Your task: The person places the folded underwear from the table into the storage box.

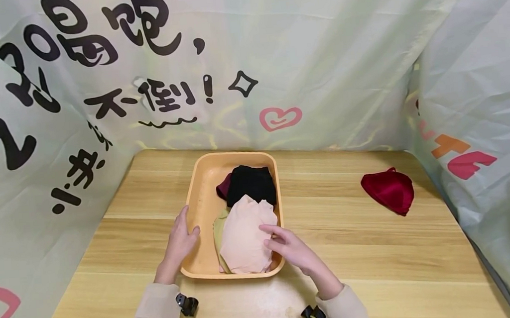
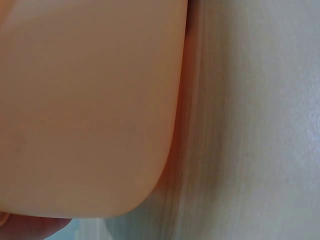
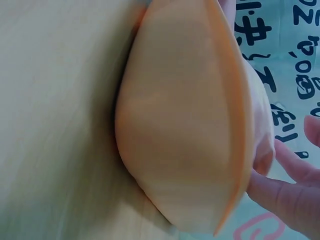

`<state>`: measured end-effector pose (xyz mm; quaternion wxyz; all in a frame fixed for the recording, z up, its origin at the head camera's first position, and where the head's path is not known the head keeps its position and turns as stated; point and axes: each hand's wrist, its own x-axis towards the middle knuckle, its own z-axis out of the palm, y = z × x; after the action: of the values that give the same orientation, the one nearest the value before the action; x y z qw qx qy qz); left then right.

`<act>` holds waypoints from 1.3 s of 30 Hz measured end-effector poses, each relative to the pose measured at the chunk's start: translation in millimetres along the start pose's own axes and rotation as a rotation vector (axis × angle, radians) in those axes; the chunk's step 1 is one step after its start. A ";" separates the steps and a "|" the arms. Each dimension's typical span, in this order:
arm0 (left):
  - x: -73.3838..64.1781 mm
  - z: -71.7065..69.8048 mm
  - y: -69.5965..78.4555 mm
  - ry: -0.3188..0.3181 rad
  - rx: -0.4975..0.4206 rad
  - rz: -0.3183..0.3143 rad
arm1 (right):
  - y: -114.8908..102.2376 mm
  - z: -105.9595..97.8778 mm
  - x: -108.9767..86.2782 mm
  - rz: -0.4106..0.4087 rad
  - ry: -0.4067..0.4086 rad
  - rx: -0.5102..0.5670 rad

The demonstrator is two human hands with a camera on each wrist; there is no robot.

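An orange plastic basin (image 1: 201,193) rests on the wooden table with several cloth items in its right half. On top at the near end lies a pale pink cloth item (image 1: 243,240), partly covering an olive one (image 1: 219,231). Behind them is a black folded cloth item (image 1: 250,182), with a maroon one (image 1: 223,186) showing at its left. My left hand (image 1: 180,242) is at the basin's left rim, fingers extended along the outside, thumb toward the inside. Over the pink cloth's right edge reaches my right hand (image 1: 291,246), thumb and fingers apart; its fingertips overlap the cloth.
A dark red, shiny, cup-shaped cloth item (image 1: 390,191) with a small loop lies on the table (image 1: 334,257) to the right. Printed fabric curtains (image 1: 320,74) enclose the back and sides. Black wrist cameras (image 1: 187,304) sit by both sleeves.
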<state>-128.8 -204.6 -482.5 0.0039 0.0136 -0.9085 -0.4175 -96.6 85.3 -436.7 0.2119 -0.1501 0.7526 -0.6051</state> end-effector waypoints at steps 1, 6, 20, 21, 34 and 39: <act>0.1 0.0 0.0 0.000 -0.001 -0.002 | -0.7 -1.0 -1.2 0.004 -0.002 -0.010; -0.1 -0.9 -0.1 -0.003 0.001 0.004 | -2.9 -6.3 -6.2 0.011 -0.005 -0.034; -0.8 -2.5 -0.5 -0.003 0.007 -0.001 | 10.5 -28.1 -11.6 0.017 0.048 0.027; -0.7 -2.3 -0.8 -0.001 0.009 0.001 | 11.6 -29.9 -11.8 0.020 0.049 0.039; -0.5 -1.2 -0.6 -0.008 0.002 -0.004 | 14.7 -64.0 -17.2 0.098 0.151 0.086; 0.2 -0.9 -0.6 -0.012 0.000 -0.002 | 14.3 -82.0 -21.9 0.114 0.186 0.079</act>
<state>-129.0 -205.6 -482.3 -0.0020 0.0122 -0.9086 -0.4175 -118.3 168.5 -433.1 0.1811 -0.0419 0.7518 -0.6326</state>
